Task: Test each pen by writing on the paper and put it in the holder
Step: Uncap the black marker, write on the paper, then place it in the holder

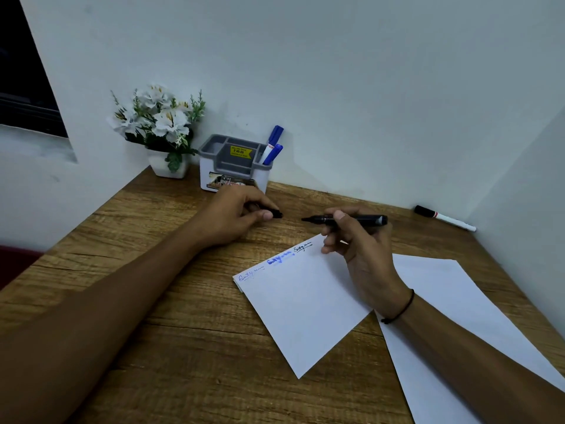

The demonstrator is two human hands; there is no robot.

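My right hand (363, 249) holds an uncapped black marker (360, 219) level above the top edge of the white paper (302, 310), tip pointing left. My left hand (235, 215) pinches the black cap (275, 213) a short gap from that tip, open end facing it. The paper carries three scribbles along its top edge, two blue and one black. The grey and white holder (235, 166) stands at the back against the wall with two blue-capped pens (273, 145) in its right compartment. Another marker (444, 218), white with a black cap, lies on the desk at the far right.
A white pot of artificial white flowers (162, 130) stands left of the holder in the corner. A second white sheet (452, 307) lies under my right forearm. Walls close the wooden desk (183, 347) at the back and right; a dark window is at upper left.
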